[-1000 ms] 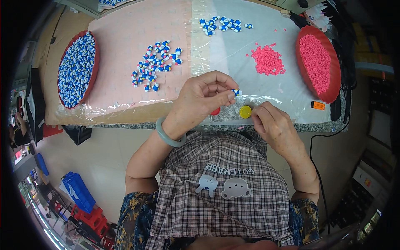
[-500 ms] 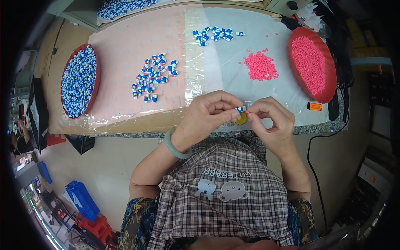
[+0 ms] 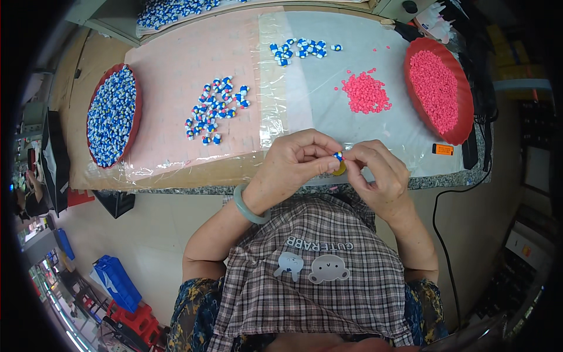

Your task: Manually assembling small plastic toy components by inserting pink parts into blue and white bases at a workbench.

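Left hand [image 3: 296, 161] and right hand [image 3: 375, 173] pinch one blue-white piece [image 3: 338, 156] together; few finished pieces [image 3: 302, 48] lie on the desk [image 3: 176, 141], full trays [image 3: 111, 116] remain.

A small assembly workshop: red trays [image 3: 437, 94] of sorted beads on a film-covered workbench [image 3: 176, 158].

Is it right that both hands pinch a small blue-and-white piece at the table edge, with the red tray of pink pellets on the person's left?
Not quite. The red tray of pink pellets sits on the person's right, as the head view shows. The rest holds: left hand and right hand pinch the small blue-and-white piece at the table edge.
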A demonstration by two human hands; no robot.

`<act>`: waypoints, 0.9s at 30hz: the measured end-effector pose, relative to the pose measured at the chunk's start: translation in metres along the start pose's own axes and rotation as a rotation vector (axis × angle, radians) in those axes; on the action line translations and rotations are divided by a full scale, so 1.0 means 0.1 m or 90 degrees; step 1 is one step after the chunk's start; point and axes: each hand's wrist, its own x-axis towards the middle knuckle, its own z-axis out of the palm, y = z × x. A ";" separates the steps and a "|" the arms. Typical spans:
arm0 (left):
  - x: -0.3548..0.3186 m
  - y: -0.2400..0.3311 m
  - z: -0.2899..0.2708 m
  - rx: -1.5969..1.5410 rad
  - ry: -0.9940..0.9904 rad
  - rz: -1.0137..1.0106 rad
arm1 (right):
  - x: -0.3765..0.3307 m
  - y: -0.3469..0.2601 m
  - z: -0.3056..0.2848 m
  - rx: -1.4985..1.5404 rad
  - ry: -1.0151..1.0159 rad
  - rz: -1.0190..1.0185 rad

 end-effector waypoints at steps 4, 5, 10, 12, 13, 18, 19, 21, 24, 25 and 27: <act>0.00 -0.04 0.02 -0.010 0.013 -0.004 | 0.00 -0.02 0.00 -0.025 -0.002 -0.036; -0.01 -0.04 0.03 -0.002 0.017 0.013 | 0.00 -0.02 0.00 -0.024 -0.001 -0.043; -0.03 -0.02 0.08 0.028 0.048 0.031 | -0.01 -0.01 -0.02 -0.067 0.000 -0.079; -0.05 0.00 0.08 0.055 0.045 0.068 | -0.01 -0.03 -0.01 -0.088 0.011 -0.098; -0.05 0.00 0.08 0.056 0.045 0.068 | -0.02 -0.02 -0.02 -0.087 0.011 -0.098; -0.08 0.06 0.11 0.130 0.045 0.074 | -0.01 0.00 -0.05 -0.059 -0.008 -0.102; -0.08 0.05 0.12 0.130 0.046 0.073 | -0.01 0.01 -0.05 -0.058 -0.008 -0.101; -0.08 0.02 0.17 0.156 0.074 0.105 | 0.00 0.04 -0.07 -0.041 -0.017 -0.094; -0.08 0.06 0.18 0.218 0.071 0.142 | -0.02 0.11 -0.12 0.085 -0.066 0.008; -0.08 0.06 0.19 0.219 0.070 0.142 | -0.02 0.11 -0.13 0.085 -0.066 0.008; -0.07 0.05 0.21 0.335 0.088 0.223 | -0.02 0.11 -0.15 0.364 -0.114 0.373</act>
